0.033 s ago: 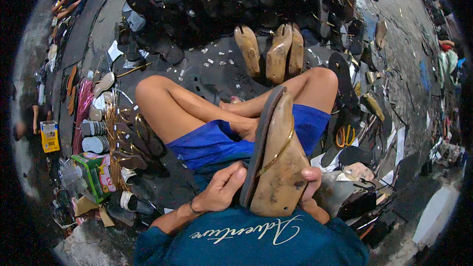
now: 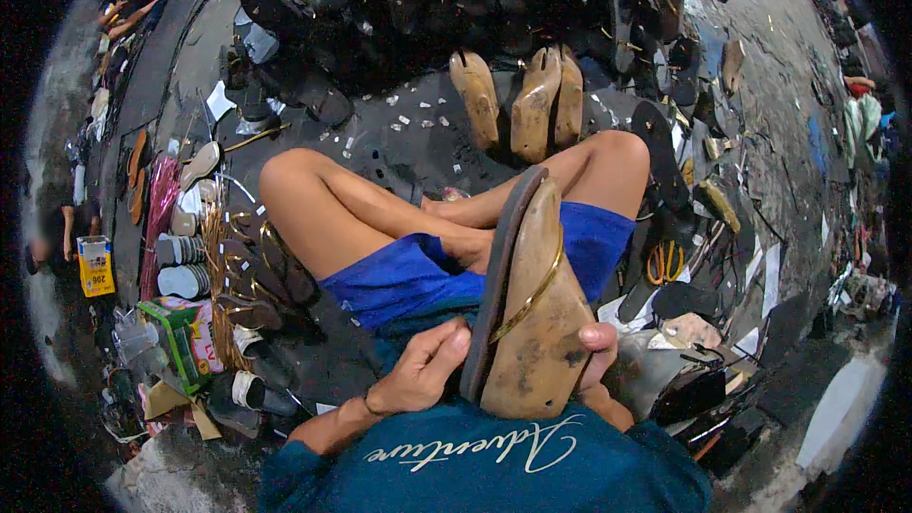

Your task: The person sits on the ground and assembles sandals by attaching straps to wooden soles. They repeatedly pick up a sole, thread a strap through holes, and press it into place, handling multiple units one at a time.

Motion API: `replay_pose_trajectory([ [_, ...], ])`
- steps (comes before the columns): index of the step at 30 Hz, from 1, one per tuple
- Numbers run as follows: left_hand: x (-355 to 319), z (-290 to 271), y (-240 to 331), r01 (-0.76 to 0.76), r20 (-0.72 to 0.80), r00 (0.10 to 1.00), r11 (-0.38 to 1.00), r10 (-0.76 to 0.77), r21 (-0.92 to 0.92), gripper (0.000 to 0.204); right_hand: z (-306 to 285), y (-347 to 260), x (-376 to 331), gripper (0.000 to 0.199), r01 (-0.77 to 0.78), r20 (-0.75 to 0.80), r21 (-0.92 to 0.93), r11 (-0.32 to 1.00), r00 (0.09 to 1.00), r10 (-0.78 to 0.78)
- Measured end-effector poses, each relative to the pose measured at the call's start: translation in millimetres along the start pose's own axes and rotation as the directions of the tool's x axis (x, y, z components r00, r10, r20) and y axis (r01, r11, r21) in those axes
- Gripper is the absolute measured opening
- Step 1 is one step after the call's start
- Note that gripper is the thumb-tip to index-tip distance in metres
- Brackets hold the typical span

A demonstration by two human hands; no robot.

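Upright in front of my chest stands a worn wooden shoe last (image 2: 540,361), its toe end pointing away from me. Against its left face lies a dark sandal sole (image 2: 493,294), and a thin gold strap (image 2: 529,305) crosses the wood at a slant. My left hand (image 2: 423,369) is closed beside the sole's left edge, thumb pressed on the bent forefinger; whatever it pinches there is hidden. My right hand (image 2: 597,358) grips the right side of the last near its heel, thumb showing and most other fingers behind the wood.
Beyond my crossed legs stand more wooden lasts (image 2: 537,109). Gold-strapped sandals (image 2: 252,271), a green-and-pink box (image 2: 180,347) and pink strands (image 2: 160,214) lie left. Orange-handled scissors (image 2: 665,263) are right of my knee. Dark footwear is heaped at the far side.
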State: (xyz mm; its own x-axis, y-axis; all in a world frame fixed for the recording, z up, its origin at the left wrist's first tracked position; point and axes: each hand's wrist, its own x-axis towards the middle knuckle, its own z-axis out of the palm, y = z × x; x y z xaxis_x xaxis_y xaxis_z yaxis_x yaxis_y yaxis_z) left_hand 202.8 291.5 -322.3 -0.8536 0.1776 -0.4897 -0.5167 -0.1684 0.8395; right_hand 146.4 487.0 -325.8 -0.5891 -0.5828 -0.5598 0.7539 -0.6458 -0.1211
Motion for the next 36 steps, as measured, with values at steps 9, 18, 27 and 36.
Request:
replay_pose_trajectory([
  [9,4,-37,-38,0.104,0.068,0.993,0.988,-0.096,-0.116,0.044,-9,-7,14,0.113,0.057,0.401,-0.248,0.967,0.915,0.049],
  [18,20,-79,-28,-0.071,-0.175,0.982,0.997,0.073,0.017,0.072,-31,8,123,0.105,0.311,0.319,-0.938,0.154,0.947,0.031],
  [27,27,-72,-70,-0.066,-0.35,0.935,0.936,-0.063,-0.346,0.059,-20,36,124,0.103,0.336,0.359,-0.931,-0.143,0.914,-0.187],
  [36,122,-117,7,-0.419,-0.201,0.906,0.734,0.371,-0.534,0.064,27,-3,140,0.067,0.595,0.581,-0.803,-0.039,0.767,-0.273],
])
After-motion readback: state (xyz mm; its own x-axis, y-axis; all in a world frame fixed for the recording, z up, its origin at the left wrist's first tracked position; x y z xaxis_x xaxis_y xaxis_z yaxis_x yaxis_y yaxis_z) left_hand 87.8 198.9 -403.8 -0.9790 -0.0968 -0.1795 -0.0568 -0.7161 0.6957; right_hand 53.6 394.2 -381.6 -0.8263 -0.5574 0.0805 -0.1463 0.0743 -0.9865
